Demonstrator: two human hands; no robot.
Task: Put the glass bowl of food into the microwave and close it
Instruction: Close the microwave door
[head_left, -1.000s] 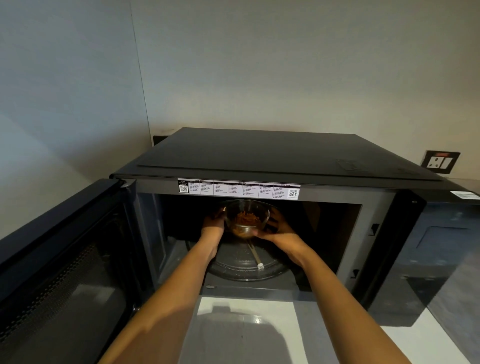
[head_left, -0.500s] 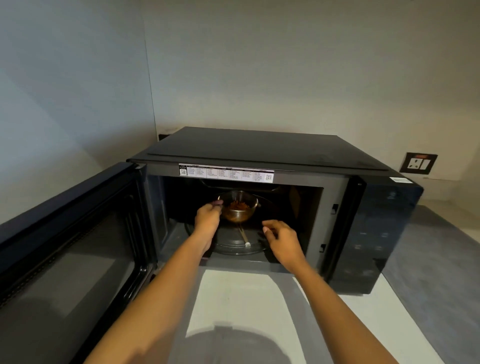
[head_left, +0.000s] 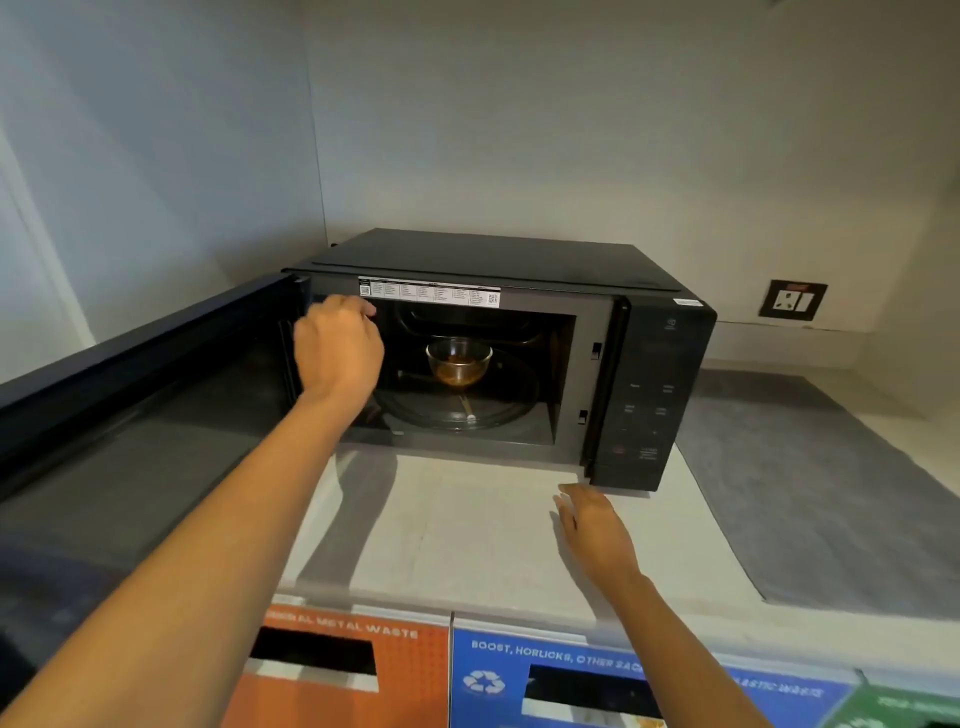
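The black microwave (head_left: 660, 384) stands in the corner of a white counter, its door (head_left: 130, 410) swung wide to the left. Inside, a small glass bowl (head_left: 459, 360) with brown food rests on the glass turntable (head_left: 498, 410), and neither hand touches it. My left hand (head_left: 337, 347) is raised in front of the cavity's left edge, near the door hinge, with its fingers loosely curled and nothing in it. My right hand (head_left: 595, 530) hovers low over the counter in front of the microwave, fingers spread and empty.
A wall socket (head_left: 792, 299) sits to the right of the microwave. A grey mat (head_left: 831, 493) covers the counter on the right. Below the counter's front edge are an orange waste-bin label (head_left: 337, 670) and a blue one (head_left: 582, 680).
Both hands let go of the bowl and drew back out of the cavity. The left hand rose toward the door hinge side, the right dropped to the counter. The camera pulled back.
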